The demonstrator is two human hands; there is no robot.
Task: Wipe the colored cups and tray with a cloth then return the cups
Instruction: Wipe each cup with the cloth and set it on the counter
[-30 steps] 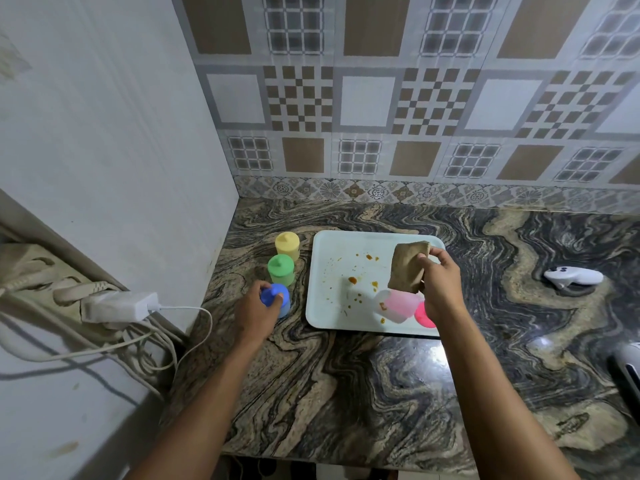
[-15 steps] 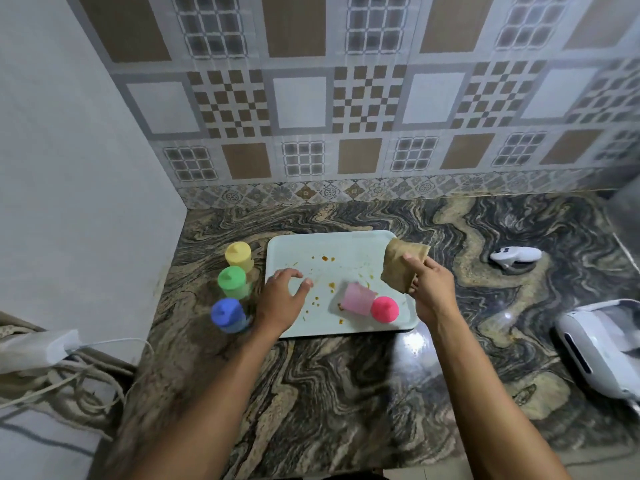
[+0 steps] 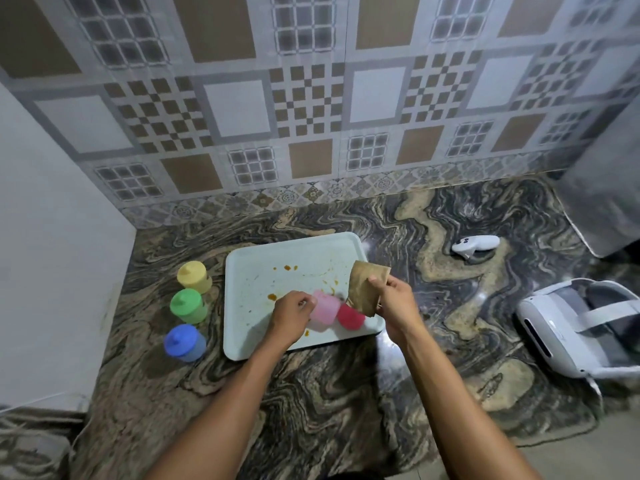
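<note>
Left hand (image 3: 290, 315) moved onto pink cup (image 3: 327, 310), fingers (image 3: 305, 301) grasping; right hand (image 3: 395, 303) grips cloth (image 3: 366, 286); red cup (image 3: 351, 319) just beside.

Both my forearms reach forward. My left hand (image 3: 293, 315) curls round the pale pink plastic cup (image 3: 327, 308); my right hand (image 3: 394, 303) pinches the folded brown cloth (image 3: 367, 285).

forearms (image 3: 225, 403): 2, bare | left hand (image 3: 291, 315): bare | right hand (image 3: 394, 303): bare
</note>
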